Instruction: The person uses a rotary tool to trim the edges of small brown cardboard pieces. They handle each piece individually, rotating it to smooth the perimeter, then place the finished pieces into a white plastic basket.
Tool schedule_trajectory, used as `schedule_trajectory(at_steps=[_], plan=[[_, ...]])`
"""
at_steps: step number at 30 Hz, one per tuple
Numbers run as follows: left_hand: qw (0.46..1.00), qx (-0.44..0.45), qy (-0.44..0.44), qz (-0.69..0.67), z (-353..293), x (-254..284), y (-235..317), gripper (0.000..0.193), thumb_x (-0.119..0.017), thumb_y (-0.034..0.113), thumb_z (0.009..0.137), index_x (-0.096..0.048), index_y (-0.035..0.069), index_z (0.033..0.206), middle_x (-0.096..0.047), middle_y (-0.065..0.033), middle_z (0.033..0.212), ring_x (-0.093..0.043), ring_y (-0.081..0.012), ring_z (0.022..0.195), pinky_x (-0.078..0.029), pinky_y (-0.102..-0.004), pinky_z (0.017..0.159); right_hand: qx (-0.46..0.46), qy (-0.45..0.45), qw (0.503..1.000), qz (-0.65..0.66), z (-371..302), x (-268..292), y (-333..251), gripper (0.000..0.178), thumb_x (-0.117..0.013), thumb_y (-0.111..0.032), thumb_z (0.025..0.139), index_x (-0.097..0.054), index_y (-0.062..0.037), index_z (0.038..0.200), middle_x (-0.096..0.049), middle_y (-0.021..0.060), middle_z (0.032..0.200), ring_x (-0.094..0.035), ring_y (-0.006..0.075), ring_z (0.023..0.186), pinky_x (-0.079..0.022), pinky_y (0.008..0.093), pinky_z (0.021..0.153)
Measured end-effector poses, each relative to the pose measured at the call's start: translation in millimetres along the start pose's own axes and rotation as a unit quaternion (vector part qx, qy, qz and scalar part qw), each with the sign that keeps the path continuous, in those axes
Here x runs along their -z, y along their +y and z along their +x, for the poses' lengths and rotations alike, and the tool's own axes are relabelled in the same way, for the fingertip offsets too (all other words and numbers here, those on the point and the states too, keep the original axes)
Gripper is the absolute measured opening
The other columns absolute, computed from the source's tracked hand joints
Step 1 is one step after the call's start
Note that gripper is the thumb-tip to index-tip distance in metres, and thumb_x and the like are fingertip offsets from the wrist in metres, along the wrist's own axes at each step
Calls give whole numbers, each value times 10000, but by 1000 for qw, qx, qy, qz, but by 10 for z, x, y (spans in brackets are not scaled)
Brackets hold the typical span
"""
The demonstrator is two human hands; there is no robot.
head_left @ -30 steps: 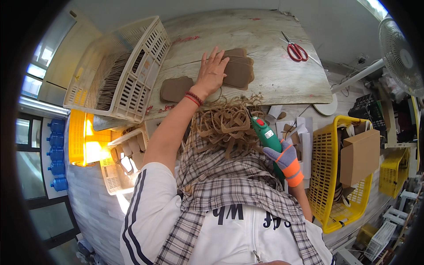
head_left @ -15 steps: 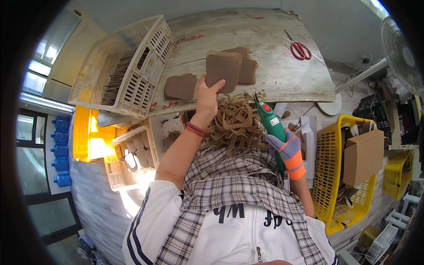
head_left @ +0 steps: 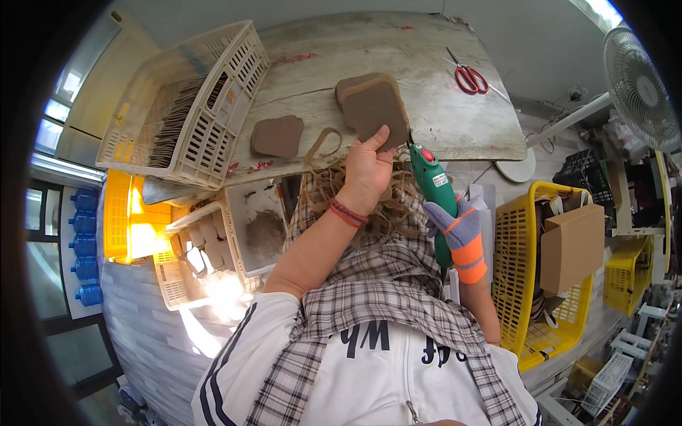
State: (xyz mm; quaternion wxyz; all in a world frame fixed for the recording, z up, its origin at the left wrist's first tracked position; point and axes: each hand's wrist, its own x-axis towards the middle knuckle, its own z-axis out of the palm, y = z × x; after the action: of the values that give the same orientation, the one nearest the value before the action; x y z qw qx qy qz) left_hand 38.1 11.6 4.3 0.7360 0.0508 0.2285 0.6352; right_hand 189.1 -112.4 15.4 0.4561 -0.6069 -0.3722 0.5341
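Note:
A brown rounded pad (head_left: pixel 376 108) with a lighter rim is pinched in my left hand (head_left: pixel 369 169), thumb on top. My right hand (head_left: pixel 460 231), in a grey and orange glove, is wrapped round green electric scissors (head_left: pixel 432 177). Their blade tip is close to the pad's lower right edge; whether it touches, I cannot tell. More brown pads (head_left: pixel 347 86) lie partly hidden behind the held one. Left of it, another brown pad (head_left: pixel 277 136) rests on the table. A heap of tan cut strips (head_left: pixel 398 224) fills my lap, and one loop lies over the table edge.
The worn wooden table (head_left: pixel 320 42) carries red-handled scissors (head_left: pixel 471 79) and a white crate (head_left: pixel 213 142) of stacked pads. Below left, a cream basket (head_left: pixel 170 284) holds more pads. At right stand a yellow basket (head_left: pixel 511 284) with a cardboard box (head_left: pixel 572 248), and a fan (head_left: pixel 639 85).
My left hand has moved right with the pad, bringing its edge close to the scissors' blades. A strip loop now shows over the table edge. The view has shifted slightly.

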Motion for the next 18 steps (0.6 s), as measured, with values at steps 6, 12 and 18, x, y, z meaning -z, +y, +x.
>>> schedule_trajectory(at_steps=[6, 12, 18], plan=[[998, 20, -37, 45, -54, 103, -70, 337, -583, -52, 850, -485, 16, 1164, -575, -88, 1158, -553, -218, 1071, -447, -352, 968, 17, 13, 1000, 8, 11, 26, -22, 344, -756, -183, 775, -571, 20, 982, -631, 44, 704, -575, 79, 535, -451, 207, 468], [989, 45, -89, 110, -170, 212, -124, 328, -580, -60, 844, -493, 4, 1153, -587, -102, 1147, -571, -212, 1043, -468, -340, 938, 25, 24, 998, 45, -3, 58, -186, 300, -748, -168, 779, -590, 4, 967, -629, 41, 724, -565, 86, 526, -455, 211, 464], [974, 76, -129, 168, -184, 340, -70, 360, -570, -75, 840, -513, 19, 1183, -606, -91, 1132, -595, -208, 1030, -502, -348, 897, 23, 28, 999, 32, -18, 185, -266, 281, -742, -153, 784, -582, -1, 957, -613, 36, 701, -570, 91, 527, -470, 220, 469]])
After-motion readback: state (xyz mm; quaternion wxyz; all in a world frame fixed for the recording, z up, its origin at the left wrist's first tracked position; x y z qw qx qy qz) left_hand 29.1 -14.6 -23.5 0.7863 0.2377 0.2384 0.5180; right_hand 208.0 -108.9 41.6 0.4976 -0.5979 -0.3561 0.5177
